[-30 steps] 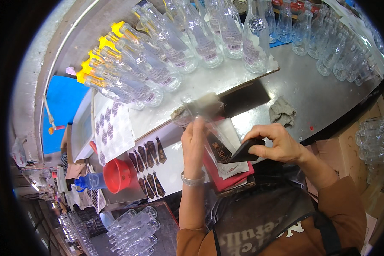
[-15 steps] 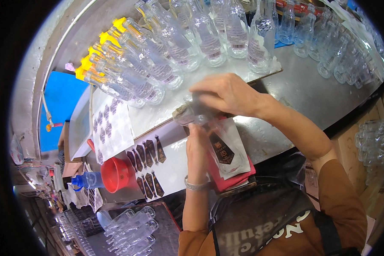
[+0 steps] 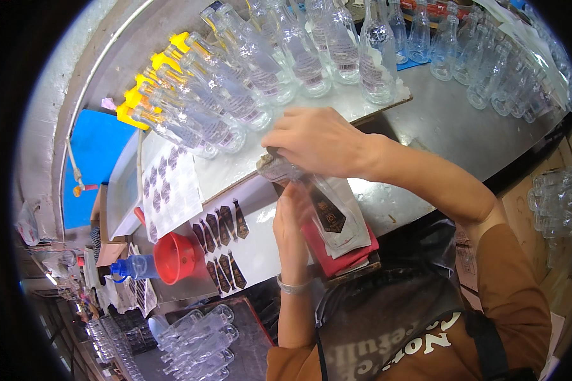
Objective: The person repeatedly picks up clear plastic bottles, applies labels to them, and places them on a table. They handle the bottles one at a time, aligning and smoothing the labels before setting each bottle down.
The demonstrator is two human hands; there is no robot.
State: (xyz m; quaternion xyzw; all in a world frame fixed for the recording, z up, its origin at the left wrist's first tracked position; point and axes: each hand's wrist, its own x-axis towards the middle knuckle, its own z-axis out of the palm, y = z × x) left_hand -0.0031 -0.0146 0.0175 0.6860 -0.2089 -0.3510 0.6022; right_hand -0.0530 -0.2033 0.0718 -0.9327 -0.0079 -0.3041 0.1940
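Observation:
My left hand is closed around a clear glass bottle, which lies tilted above a padded stand. A black tie-shaped label with gold print shows beside the fingers; whether it sits on the bottle or on the stand I cannot tell. Curled over the bottle's far end, my right hand grips a small dark piece, mostly hidden and blurred. A greyish lump, perhaps cloth, is just below those fingers. White sheets on a red cloth lie under the work.
Labelled glass bottles stand in rows on a raised board. Plain bottles are at the right. Left lie tie-shaped labels, a printed sheet, a red cup and a blue-capped bottle. More bottles lie lower left.
My right hand has moved a little left and down, its fingers curling over the dark piece. My left hand has stayed nearly in place on the bottle. The view has shifted slightly.

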